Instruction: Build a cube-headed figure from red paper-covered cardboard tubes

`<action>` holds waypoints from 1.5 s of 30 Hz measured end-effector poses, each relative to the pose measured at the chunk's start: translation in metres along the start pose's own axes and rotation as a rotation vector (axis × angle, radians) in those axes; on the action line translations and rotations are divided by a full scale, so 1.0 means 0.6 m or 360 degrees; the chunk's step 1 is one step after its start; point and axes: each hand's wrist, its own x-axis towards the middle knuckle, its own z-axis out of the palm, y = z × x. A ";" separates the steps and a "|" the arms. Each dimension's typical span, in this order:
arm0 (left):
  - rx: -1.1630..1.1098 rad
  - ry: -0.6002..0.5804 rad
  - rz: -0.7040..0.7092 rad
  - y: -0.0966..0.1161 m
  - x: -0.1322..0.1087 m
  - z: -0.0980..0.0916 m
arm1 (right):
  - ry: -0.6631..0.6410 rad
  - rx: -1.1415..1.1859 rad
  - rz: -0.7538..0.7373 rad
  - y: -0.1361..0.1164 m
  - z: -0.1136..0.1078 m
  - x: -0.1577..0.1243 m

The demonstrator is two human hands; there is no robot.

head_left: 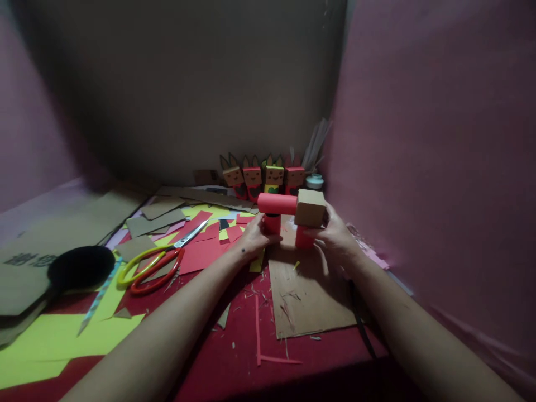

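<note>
My left hand [254, 239] is closed around an upright red paper tube [272, 225]. Across the top of that tube lies a second red tube [277, 203], its right end against a small cardboard box [310, 207]. The box sits on another upright red tube [304, 237], which my right hand [335, 231] grips from the right, its fingers partly hidden behind the box. Beneath the hands is a flat cardboard sheet [310, 296] with paper shreds on it.
Several cardboard figures with box heads [252, 176] stand at the back, beside a pale round container [314, 181]. Left lie scissors [163, 259], a striped pencil [99, 296], a black round object [81, 268], and coloured paper [200, 255]. Pink cloth [439, 139] hangs on the right.
</note>
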 end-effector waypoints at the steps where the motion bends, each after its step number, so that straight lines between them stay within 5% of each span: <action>1: 0.0005 0.0037 0.0014 -0.005 0.002 0.002 | 0.0007 -0.0022 -0.0007 0.002 0.000 0.000; 10: 0.0060 0.0267 0.0029 -0.032 0.003 0.021 | 0.0010 -0.0264 0.0025 0.015 0.000 -0.004; 45: -0.0046 0.0124 -0.0031 -0.031 0.006 0.001 | 0.0024 -0.0329 0.0047 -0.008 0.015 -0.018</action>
